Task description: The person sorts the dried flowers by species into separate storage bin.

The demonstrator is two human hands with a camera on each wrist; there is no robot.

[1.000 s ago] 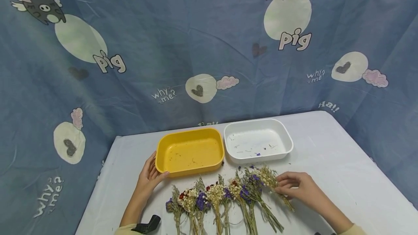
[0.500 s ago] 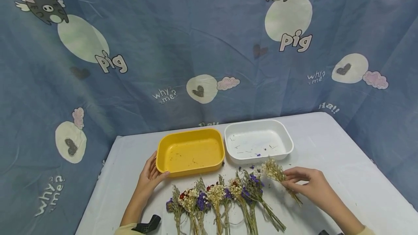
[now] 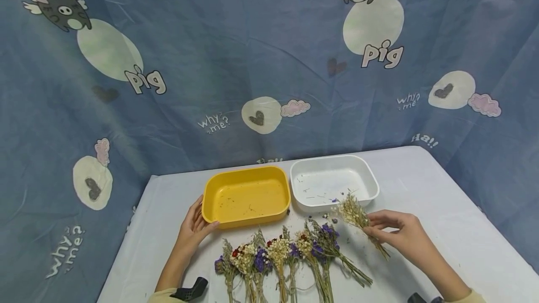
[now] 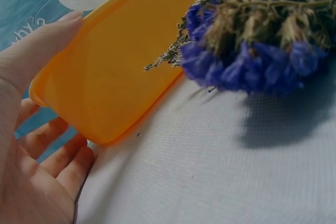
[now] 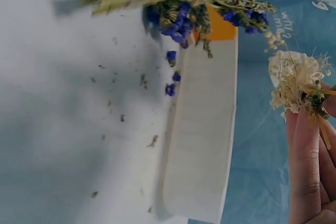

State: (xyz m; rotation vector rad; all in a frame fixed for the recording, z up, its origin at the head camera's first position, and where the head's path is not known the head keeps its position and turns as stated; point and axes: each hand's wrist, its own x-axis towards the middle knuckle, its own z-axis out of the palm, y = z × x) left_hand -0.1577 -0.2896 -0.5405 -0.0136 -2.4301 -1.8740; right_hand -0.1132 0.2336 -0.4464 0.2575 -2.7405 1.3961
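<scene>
My right hand [image 3: 400, 235] pinches a small dried-flower bunch [image 3: 353, 212] by its stems, cream blossoms pointing toward the white tray [image 3: 332, 159]. In the head view the blossoms overlap that tray's front rim; the right wrist view shows them at the fingertips [image 5: 304, 129]. My left hand [image 3: 191, 228] holds the left front corner of a yellow tray [image 3: 248, 221]. Its thumb [image 4: 65, 27] lies along the rim, with the fingers around the end wall. Several tied dried-flower bunches [image 3: 278, 251], with cream, red and purple blossoms, lie side by side in front of the yellow tray.
Both trays stand side by side at the back of the white-covered table [image 3: 421, 191], with plant scraps inside. Loose purple petals [image 5: 170, 88] and crumbs lie in front of the white tray. A blue printed curtain [image 3: 189, 60] hangs behind the table.
My right hand has lifted the cream bunch off the right end of the row and carried it slightly back and right, toward the white tray. The left hand stays on the yellow tray.
</scene>
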